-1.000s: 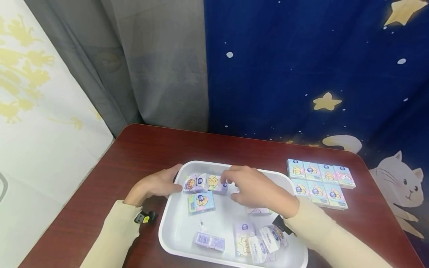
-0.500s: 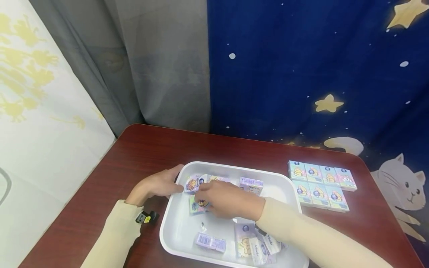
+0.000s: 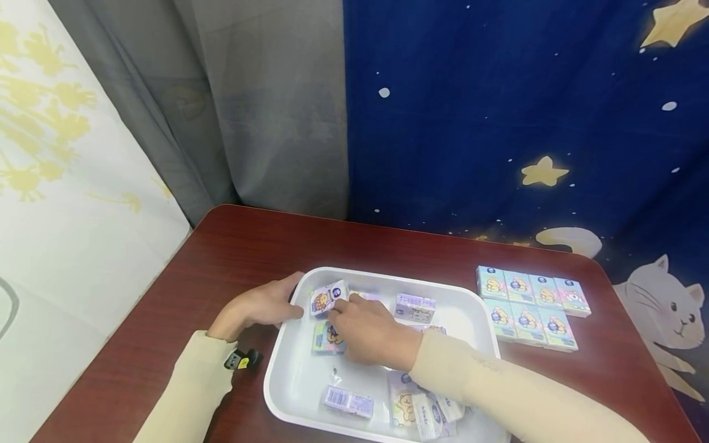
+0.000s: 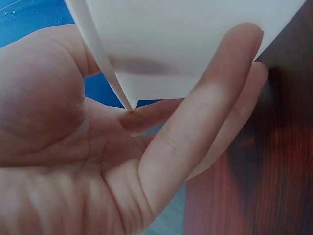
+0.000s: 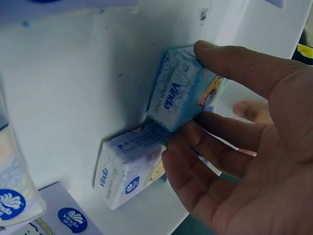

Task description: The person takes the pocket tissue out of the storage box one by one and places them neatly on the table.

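Note:
My left hand [image 3: 268,303] grips the left wall of a white plastic bin [image 3: 299,369], thumb at the rim and the other fingers along its outer side [image 4: 146,44]. Inside the bin, my right hand [image 3: 371,329] pinches a light-blue tissue pack [image 5: 171,93], with the thumb at one end and fingertips at the other. Touching that pack in the right wrist view is a purple-and-white tissue pack [image 5: 129,161]. A purple pack with a bear print [image 3: 327,298] leans in the bin's far left corner, right by the fingertips.
More purple tissue packs lie in the bin, one near the front [image 3: 348,401] and one by the far wall [image 3: 415,307]. Crumpled wrappers [image 3: 429,418] sit near the front right. Several pastel packs [image 3: 526,307] stand in two rows on the red-brown table [image 3: 266,246].
My right hand has moved left and down from the middle of the bin onto the light-blue pack. The bear-print purple pack beside it has tilted. The left hand stays at the wall.

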`<state>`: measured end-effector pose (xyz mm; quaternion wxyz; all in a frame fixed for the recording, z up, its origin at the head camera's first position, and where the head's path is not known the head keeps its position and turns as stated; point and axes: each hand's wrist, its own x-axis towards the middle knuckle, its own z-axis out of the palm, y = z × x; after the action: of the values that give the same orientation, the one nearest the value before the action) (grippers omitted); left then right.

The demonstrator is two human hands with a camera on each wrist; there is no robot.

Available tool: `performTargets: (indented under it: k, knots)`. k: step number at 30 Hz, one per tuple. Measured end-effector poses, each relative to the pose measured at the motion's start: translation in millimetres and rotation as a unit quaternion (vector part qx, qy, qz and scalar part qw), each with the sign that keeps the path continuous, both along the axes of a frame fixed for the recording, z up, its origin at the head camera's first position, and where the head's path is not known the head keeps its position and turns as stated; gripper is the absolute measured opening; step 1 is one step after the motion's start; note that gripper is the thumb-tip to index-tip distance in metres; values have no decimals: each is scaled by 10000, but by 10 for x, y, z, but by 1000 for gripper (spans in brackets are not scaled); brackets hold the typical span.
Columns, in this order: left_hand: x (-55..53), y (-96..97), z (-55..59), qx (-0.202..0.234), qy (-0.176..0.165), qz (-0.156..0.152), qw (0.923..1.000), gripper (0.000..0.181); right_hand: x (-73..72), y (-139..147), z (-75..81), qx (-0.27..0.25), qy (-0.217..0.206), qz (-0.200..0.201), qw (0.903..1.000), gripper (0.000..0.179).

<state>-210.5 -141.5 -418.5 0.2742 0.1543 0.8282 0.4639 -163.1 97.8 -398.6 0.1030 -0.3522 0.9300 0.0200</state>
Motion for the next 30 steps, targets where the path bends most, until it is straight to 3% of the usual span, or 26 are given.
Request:
performTargets:
  k: [7,12,21,30]
  knots:
    - [10,-4,-10,50,-56,9,10000,71,25,8,-18,164,-63,1,9998,64]
    - [6,-2,-16,122,-62,-33,9999,71,42,66,-9,10,-364,-137,9992,65]
    - [0,-3,-14,10,27,-3,10000,67,15,263,58,-656,-983,-318,9925,66]
    - [-6,-7,-18,6,-8,17,10000,64,-31,501,105,-1475,-1495,-244,9774,47]
